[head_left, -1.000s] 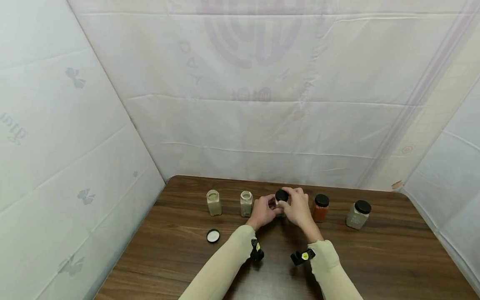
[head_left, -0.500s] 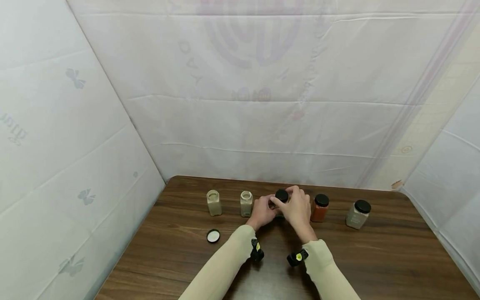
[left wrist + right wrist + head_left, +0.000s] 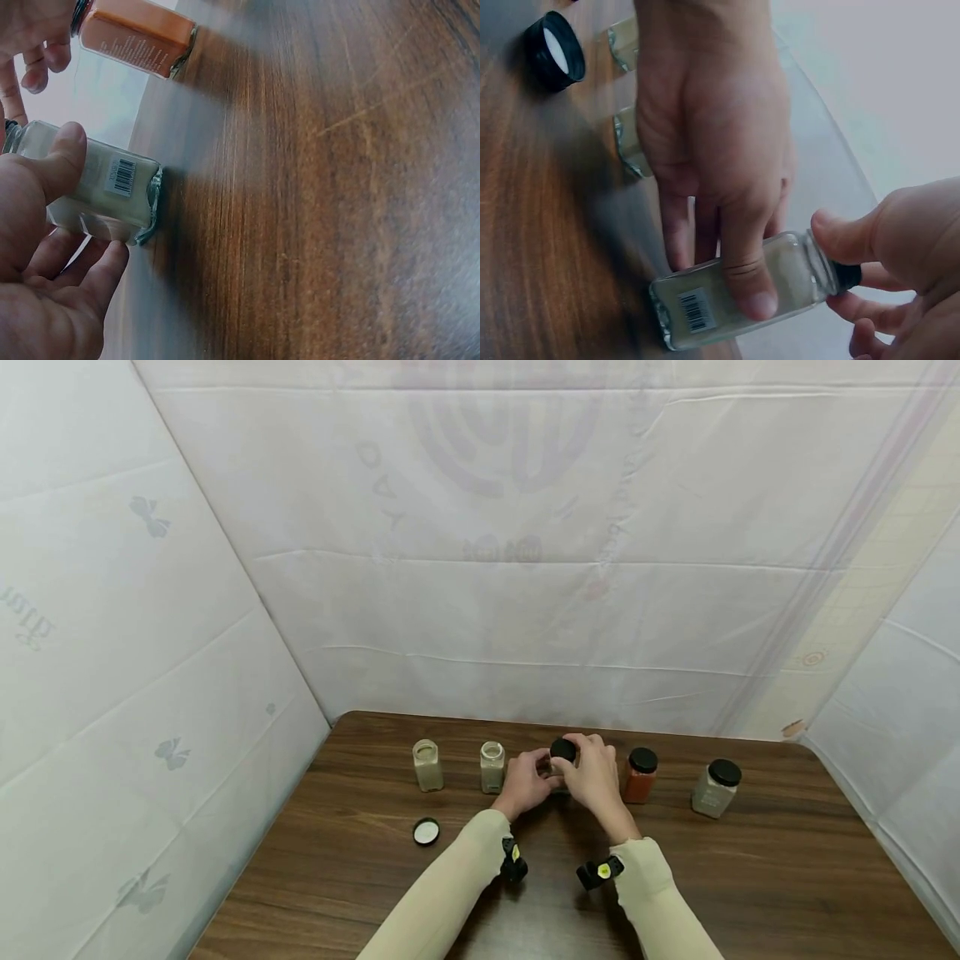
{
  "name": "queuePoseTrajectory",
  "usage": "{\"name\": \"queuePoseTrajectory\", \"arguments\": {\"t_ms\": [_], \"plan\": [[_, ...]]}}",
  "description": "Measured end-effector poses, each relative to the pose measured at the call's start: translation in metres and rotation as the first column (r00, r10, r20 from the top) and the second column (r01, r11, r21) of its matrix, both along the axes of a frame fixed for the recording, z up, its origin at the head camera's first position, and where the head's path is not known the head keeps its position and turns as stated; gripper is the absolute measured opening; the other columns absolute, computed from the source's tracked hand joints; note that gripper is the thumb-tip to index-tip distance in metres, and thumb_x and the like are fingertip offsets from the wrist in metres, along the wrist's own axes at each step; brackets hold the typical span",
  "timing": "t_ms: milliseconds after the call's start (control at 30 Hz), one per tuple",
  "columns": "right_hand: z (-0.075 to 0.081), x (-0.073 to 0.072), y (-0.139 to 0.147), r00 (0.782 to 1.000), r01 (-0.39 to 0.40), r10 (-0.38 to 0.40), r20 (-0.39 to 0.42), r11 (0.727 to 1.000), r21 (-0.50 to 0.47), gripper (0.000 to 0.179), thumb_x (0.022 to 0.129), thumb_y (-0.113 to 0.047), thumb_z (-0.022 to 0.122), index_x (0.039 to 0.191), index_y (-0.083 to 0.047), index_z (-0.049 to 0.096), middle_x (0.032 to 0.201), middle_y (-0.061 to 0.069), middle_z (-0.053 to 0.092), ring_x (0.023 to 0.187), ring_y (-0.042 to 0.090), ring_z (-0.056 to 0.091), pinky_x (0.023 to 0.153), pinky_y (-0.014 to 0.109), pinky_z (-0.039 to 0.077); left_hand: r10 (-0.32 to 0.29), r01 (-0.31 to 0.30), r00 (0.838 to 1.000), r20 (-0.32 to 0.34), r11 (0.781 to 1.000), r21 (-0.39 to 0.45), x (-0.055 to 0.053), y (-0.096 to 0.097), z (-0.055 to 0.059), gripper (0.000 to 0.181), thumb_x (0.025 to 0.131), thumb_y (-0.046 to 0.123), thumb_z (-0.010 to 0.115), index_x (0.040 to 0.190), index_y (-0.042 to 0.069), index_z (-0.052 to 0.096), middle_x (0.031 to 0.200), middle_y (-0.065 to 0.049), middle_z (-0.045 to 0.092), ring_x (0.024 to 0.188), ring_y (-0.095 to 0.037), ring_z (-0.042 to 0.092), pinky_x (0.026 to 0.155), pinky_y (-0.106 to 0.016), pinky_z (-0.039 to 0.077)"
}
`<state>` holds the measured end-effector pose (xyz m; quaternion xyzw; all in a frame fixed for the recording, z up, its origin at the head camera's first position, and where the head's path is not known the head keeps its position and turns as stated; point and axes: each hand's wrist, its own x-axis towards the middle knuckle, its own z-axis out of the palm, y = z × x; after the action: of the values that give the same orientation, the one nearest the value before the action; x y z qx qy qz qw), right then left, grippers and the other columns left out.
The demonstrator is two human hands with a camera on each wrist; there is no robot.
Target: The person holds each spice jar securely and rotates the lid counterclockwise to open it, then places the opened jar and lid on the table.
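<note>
A square glass spice jar (image 3: 97,180) of pale powder, with a barcode label, stands on the wooden table between both hands. My left hand (image 3: 525,783) grips its body, thumb on one face and fingers round the opposite side. At the top, my right hand (image 3: 596,778) holds the black lid (image 3: 563,749) between thumb and fingers. In the right wrist view, the glass neck shows beside the lid, and the right fingers (image 3: 877,277) curl round it. Left of the hands, two lidless jars stand upright, one nearer (image 3: 492,768) and one farther (image 3: 428,766).
A black-lidded jar of orange-red powder (image 3: 641,776) stands just right of the right hand. Farther right is a pale-powder jar (image 3: 716,789) with a black lid. One loose black lid (image 3: 426,832) lies with its white inside up on the table (image 3: 337,877). White cloth walls surround the table.
My right hand swung a little left round the lid, then back to the right, its fingers shifting on it. The left hand and the jars have stayed in place.
</note>
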<state>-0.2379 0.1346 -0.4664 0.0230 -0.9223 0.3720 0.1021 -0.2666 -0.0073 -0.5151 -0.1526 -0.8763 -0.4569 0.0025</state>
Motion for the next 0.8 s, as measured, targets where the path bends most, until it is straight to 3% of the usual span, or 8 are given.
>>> {"name": "queuePoseTrajectory", "arguments": {"t_ms": [267, 433, 567, 733, 800], "plan": [[0.004, -0.002, 0.001, 0.997, -0.057, 0.056, 0.051, 0.998, 0.016, 0.048, 0.098, -0.018, 0.072, 0.143, -0.008, 0.059, 0.141, 0.023, 0.051, 0.114, 0.042, 0.046, 0.087, 0.053, 0.043, 0.002, -0.002, 1.000, -0.003, 1.000, 0.008, 0.001, 0.000, 0.002, 0.040, 0.092, 0.021, 0.080, 0.130, 0.012, 0.071, 0.118, -0.004, 0.075, 0.101, -0.012, 0.070, 0.079, -0.024, 0.055], [0.004, -0.001, 0.001, 0.998, -0.046, 0.045, 0.038, 0.999, 0.021, 0.060, 0.095, -0.027, 0.077, 0.147, -0.008, 0.055, 0.139, 0.024, 0.052, 0.115, 0.043, 0.046, 0.087, 0.054, 0.043, 0.003, -0.003, 1.000, -0.020, 1.000, -0.003, 0.000, 0.000, 0.001, 0.036, 0.094, 0.017, 0.078, 0.129, 0.014, 0.072, 0.116, -0.003, 0.076, 0.098, -0.010, 0.070, 0.082, -0.026, 0.055], [-0.002, 0.001, -0.002, 1.000, 0.022, -0.022, -0.011, 1.000, -0.005, 0.070, 0.088, -0.038, 0.083, 0.144, -0.008, 0.055, 0.132, 0.021, 0.056, 0.110, 0.040, 0.048, 0.086, 0.052, 0.043, 0.005, -0.006, 0.999, -0.044, 1.000, -0.013, -0.001, -0.001, 0.001, 0.033, 0.093, 0.013, 0.076, 0.125, 0.015, 0.074, 0.107, -0.001, 0.078, 0.079, -0.005, 0.064, 0.075, -0.025, 0.050], [-0.009, 0.001, -0.009, 0.989, 0.132, -0.133, -0.058, 0.991, -0.026, 0.064, 0.084, -0.047, 0.084, 0.128, -0.007, 0.060, 0.116, 0.018, 0.060, 0.100, 0.038, 0.050, 0.084, 0.051, 0.042, 0.004, -0.006, 0.998, -0.065, 1.000, -0.023, 0.000, -0.001, 0.001, 0.034, 0.092, 0.012, 0.075, 0.126, 0.015, 0.074, 0.103, -0.001, 0.078, 0.065, -0.004, 0.051, 0.067, -0.024, 0.040], [-0.011, 0.001, -0.011, 0.984, 0.165, -0.166, -0.065, 0.986, -0.024, 0.062, 0.084, -0.048, 0.085, 0.123, -0.006, 0.060, 0.112, 0.018, 0.060, 0.097, 0.037, 0.050, 0.084, 0.051, 0.042, 0.005, -0.007, 0.998, -0.067, 1.000, -0.029, 0.000, -0.001, 0.001, 0.035, 0.092, 0.013, 0.076, 0.127, 0.015, 0.073, 0.103, -0.001, 0.078, 0.066, -0.004, 0.052, 0.068, -0.024, 0.041]]}}
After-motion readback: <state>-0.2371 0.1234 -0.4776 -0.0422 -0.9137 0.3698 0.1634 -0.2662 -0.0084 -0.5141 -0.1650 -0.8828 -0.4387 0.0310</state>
